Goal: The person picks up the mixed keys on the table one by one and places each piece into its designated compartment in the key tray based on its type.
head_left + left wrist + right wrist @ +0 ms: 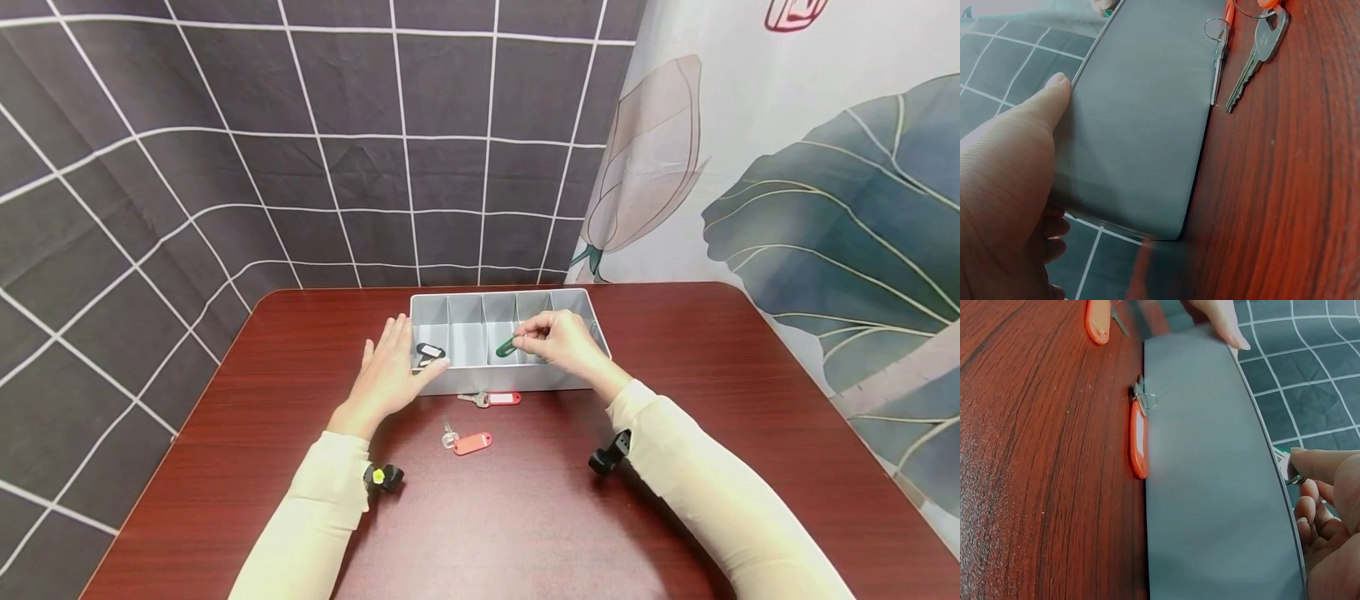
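Note:
A grey divided box (517, 380) stands on the table. My left hand (386, 371) rests against its left end with fingers straight, and its thumb (1054, 100) touches the front rim. Above a middle compartment, my right hand (562, 340) pinches a green key tag (506, 347); in the right wrist view the tag (1282, 462) shows partly behind the rim. Black key tags (430, 352) lie in the leftmost compartment, partly hidden by the left thumb. A red key tag (504, 398) with a key lies along the box's front wall. Nearer me lies another red key tag (472, 443) with its key (449, 435).
The reddish-brown wooden table (525, 525) extends around the box. Behind it hangs a dark cloth (352, 167) with a white grid, and at the right a cloth printed with leaves (847, 217). A small black device (611, 454) is strapped at the right wrist.

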### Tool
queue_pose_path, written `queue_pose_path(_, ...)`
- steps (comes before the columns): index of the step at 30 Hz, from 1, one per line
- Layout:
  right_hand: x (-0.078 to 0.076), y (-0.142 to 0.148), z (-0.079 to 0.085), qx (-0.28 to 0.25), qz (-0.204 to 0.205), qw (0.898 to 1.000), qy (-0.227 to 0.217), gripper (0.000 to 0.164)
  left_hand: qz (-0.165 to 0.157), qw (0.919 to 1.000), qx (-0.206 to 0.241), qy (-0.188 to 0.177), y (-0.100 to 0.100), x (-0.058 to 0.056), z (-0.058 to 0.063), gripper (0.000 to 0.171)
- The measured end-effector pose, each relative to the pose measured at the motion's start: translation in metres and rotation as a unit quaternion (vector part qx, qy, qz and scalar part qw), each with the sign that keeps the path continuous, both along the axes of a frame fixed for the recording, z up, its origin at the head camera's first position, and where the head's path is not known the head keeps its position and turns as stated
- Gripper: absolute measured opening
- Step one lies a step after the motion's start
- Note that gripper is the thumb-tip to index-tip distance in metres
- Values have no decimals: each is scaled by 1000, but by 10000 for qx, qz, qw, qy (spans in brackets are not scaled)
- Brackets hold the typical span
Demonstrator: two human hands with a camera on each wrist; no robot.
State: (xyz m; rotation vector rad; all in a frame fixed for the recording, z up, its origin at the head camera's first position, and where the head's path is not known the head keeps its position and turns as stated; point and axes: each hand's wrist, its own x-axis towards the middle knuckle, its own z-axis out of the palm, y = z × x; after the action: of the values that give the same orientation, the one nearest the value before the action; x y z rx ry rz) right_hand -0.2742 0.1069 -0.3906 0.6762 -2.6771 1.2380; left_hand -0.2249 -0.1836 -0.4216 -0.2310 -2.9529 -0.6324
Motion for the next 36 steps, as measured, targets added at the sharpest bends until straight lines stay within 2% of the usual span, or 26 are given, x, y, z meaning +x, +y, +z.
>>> queue_pose_path(9,-2,-2,-2,214,81,9996,135,6,-23,10000,-16,-3,0,0,0,110)
queue_pose_path(36,-1,-6,-7,395,30,9992,72,7,0,10000,-45,69,0,-1,-1,110)
